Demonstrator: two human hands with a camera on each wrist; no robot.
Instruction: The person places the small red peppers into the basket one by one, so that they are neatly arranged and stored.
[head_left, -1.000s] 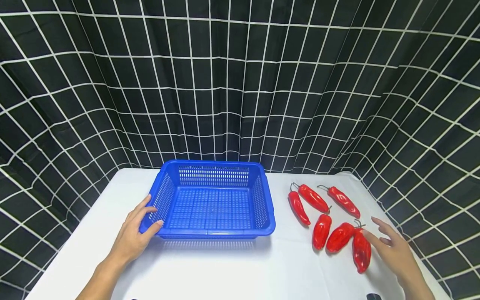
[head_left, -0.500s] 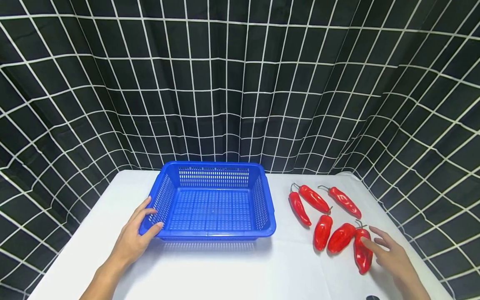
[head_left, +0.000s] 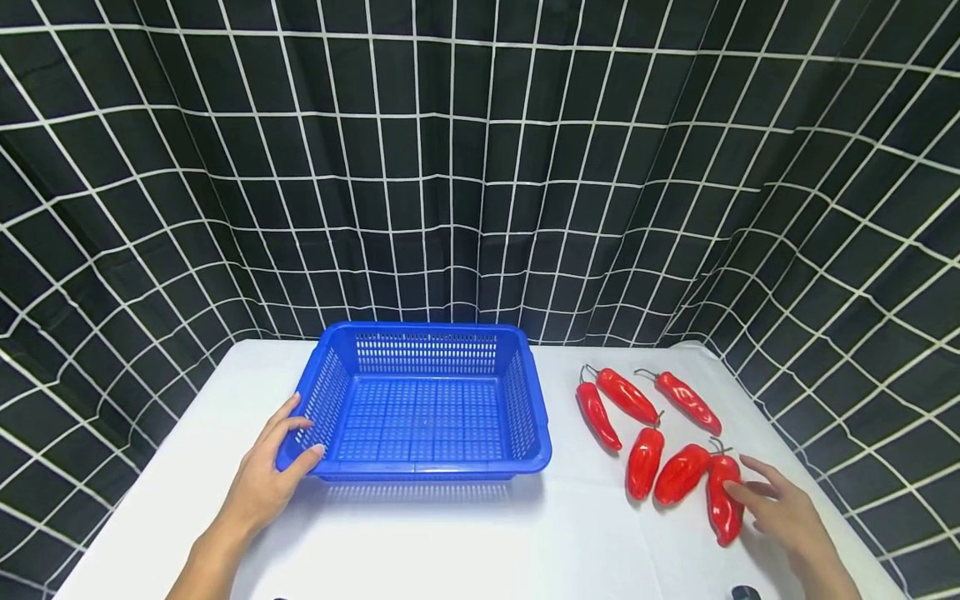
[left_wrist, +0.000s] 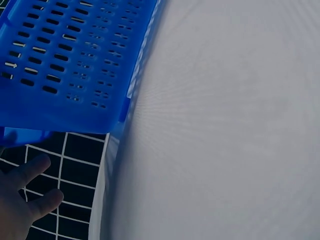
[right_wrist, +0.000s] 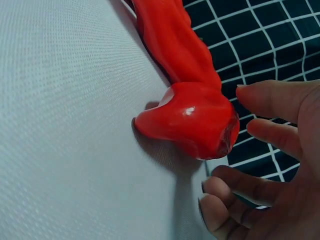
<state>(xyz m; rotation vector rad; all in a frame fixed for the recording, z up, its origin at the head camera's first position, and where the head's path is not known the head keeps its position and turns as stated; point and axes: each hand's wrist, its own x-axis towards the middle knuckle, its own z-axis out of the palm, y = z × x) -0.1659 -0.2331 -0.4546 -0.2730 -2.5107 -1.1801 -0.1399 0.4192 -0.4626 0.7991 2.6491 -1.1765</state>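
Observation:
The blue plastic basket (head_left: 420,466) rests on the white table, and its perforated wall (left_wrist: 65,50) fills the upper left of the left wrist view. My left hand (head_left: 262,479) rests at its front left corner, thumb by the front rim and fingers loosely spread along the left rim. At the right, my right hand (head_left: 787,508) hovers beside a long red pepper (head_left: 723,504), its thumb tip overlapping it in the head view. In the right wrist view a gap shows between that pepper (right_wrist: 195,120) and the spread, slightly bent fingers (right_wrist: 270,100).
Several other red peppers lie close by: a plump one (head_left: 682,474), a short one (head_left: 644,463), a slim one (head_left: 597,417) and longer ones (head_left: 686,402) further back. Black cloth with white grid lines (head_left: 450,192) surrounds the table. A small dark object (head_left: 746,592) sits at the bottom edge.
My right hand has come down and slightly left, closer to the nearest pepper, its thumb now in front of it. The left hand and basket hold their place.

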